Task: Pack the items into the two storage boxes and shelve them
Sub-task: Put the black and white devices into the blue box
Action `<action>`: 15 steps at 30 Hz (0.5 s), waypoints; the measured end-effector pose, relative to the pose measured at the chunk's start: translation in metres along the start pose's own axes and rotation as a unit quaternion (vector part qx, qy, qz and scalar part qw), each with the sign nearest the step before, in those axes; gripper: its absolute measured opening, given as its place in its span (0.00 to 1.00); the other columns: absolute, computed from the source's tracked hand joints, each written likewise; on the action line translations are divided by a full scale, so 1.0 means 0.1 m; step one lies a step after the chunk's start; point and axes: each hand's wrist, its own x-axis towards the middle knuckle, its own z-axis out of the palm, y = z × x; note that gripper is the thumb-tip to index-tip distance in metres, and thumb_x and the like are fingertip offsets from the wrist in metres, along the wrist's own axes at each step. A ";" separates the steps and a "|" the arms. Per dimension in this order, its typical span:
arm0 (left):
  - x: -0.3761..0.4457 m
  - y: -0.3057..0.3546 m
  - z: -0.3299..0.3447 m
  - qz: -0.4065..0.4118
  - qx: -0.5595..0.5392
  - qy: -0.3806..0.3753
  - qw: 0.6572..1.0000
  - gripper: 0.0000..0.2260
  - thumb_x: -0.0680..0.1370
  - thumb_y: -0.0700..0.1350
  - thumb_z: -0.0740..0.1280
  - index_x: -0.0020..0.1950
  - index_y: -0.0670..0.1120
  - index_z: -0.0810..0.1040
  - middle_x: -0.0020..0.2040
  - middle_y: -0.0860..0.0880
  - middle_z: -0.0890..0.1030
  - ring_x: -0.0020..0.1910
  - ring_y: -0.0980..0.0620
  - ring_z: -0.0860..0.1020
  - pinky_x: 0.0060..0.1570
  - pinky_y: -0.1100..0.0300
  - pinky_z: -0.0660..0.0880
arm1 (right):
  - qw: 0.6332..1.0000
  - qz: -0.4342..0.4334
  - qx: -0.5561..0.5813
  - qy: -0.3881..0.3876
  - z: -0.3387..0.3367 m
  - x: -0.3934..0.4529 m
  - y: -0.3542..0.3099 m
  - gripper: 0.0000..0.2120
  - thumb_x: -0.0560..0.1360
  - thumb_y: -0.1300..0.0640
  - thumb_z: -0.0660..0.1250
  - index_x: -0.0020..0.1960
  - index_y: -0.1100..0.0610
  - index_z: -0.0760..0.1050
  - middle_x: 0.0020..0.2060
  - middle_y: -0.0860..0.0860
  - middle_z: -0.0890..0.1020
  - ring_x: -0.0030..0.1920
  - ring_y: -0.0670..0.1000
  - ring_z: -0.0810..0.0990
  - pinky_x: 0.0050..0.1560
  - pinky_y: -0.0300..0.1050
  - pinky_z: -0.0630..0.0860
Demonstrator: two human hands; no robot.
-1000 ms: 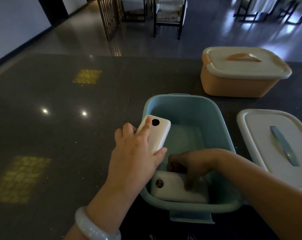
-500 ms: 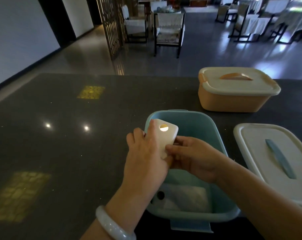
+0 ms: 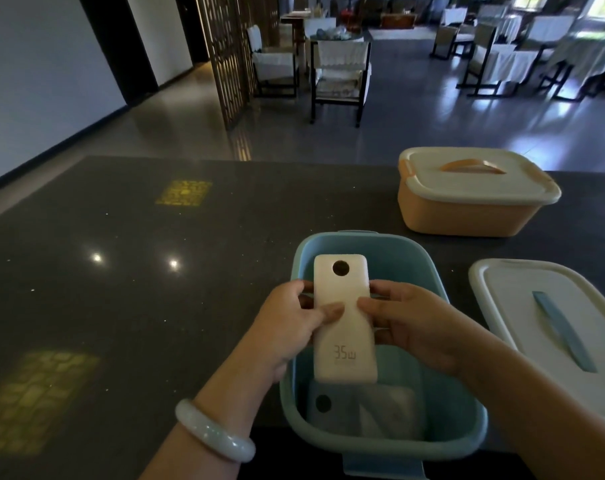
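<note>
Both hands hold a white power bank [image 3: 342, 327] marked "35w" flat above the open blue storage box [image 3: 446, 424]. My left hand [image 3: 287, 327] grips its left edge with the thumb on top. My right hand [image 3: 411, 327] grips its right edge the same way. A second white power bank [image 3: 359, 407] lies on the bottom of the blue box, at its near end. The blue box's white lid [image 3: 553, 327] with a blue handle lies on the table to the right. An orange storage box [image 3: 467, 202] stands closed with its lid on, at the back right.
The dark speckled table [image 3: 121, 289] stretches to the left and back, its far edge near the orange box. Beyond it are chairs [image 3: 339, 77] and tables on a shiny floor, and a lattice screen [image 3: 224, 57].
My right hand came out of the blue box, leaving a power bank at the bottom, and joined my left hand on the other power bank. The power bank turned face up over the box.
</note>
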 end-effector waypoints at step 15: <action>0.01 -0.10 0.20 0.033 -0.137 0.120 0.983 0.21 0.72 0.45 0.75 0.60 0.51 0.69 0.55 0.50 0.78 0.54 0.48 0.79 0.50 0.46 0.81 | 0.870 -0.099 -0.471 0.108 0.22 0.13 0.00 0.46 0.59 0.39 0.76 0.70 0.43 0.57 0.56 0.41 0.65 0.55 0.44 0.69 0.49 0.39 0.71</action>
